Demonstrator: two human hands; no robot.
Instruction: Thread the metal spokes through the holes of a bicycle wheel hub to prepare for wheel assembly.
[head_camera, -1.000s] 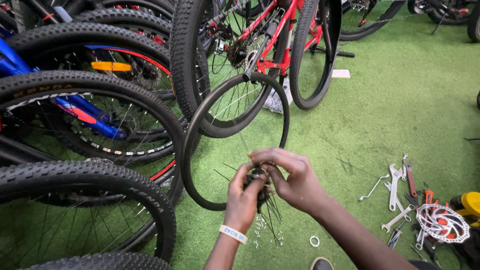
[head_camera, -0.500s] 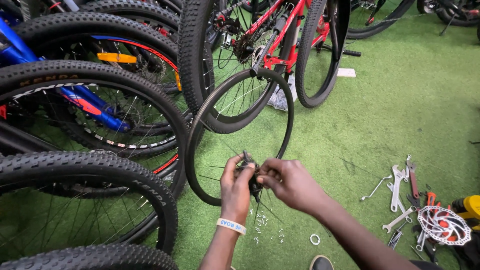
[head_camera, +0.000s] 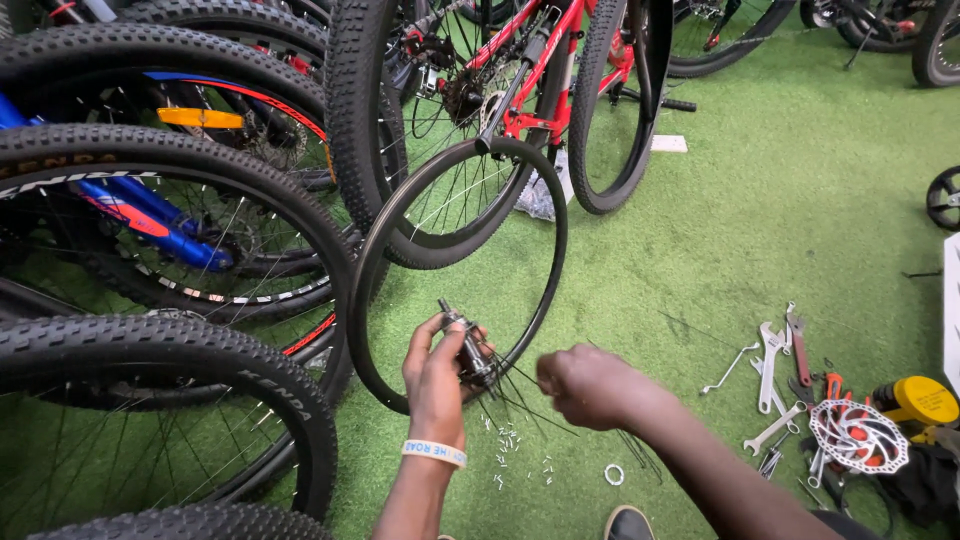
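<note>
Gripping a small metal wheel hub (head_camera: 466, 344), the left hand (head_camera: 438, 375) sits low centre in the head view, fingers wrapped round the hub body, axle end poking up and left so its long axis tilts near-upright. Loose spokes (head_camera: 520, 392) fan off the hub down and right toward the right hand (head_camera: 590, 385), which is blurred, closed in a loose fist just right of the hub; looks pinched on a spoke but cannot tell for sure. Left hand is the one on the hub, right is near, a short gap apart. Bare black rim (head_camera: 540, 290) stands upright just behind both hands, leaning on a red bicycle (head_camera: 520, 95) further back. Row of knobby bicycle tyres (head_camera: 200, 350) fills the left side. Small white spoke nipples (head_camera: 505, 440) scattered on the green turf (head_camera: 720, 220) right below the hands, a metal ring (head_camera: 614, 474) beside them. Near right: wrenches (head_camera: 775, 365), a disc brake rotor (head_camera: 858, 436), a yellow canister (head_camera: 918, 399). White wristband (head_camera: 434, 453) on left wrist.
</note>
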